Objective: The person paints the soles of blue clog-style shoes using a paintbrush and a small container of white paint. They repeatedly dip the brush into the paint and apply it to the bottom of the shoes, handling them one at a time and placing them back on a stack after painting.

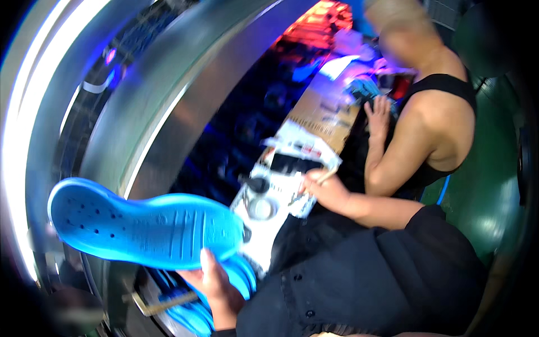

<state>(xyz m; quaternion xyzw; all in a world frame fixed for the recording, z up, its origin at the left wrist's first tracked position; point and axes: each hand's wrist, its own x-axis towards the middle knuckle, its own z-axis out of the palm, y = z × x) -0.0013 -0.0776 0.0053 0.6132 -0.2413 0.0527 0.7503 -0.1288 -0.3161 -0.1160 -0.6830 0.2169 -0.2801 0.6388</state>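
Note:
My left hand (216, 283) grips a bright blue shoe sole (163, 230) near its right end, thumb on the upper face. The sole has small holes at its far left end and raised ridges across the middle. In my right hand (331, 194) is a brush (327, 176) with a light wooden handle; its tip is too blurred to make out. That hand hovers over the white-covered work surface, right of a small round bowl (261, 208). A dark round object (256, 183) sits just behind the bowl. More blue soles (238, 275) are stacked below my left hand.
A conveyor with a dark belt (224, 140) and metal side runs along the left. Cardboard (323, 109) and papers (300, 140) cover the bench ahead. A co-worker (432, 123) sits close at the far right, one hand near blue pieces. Green floor (494, 151) shows beyond.

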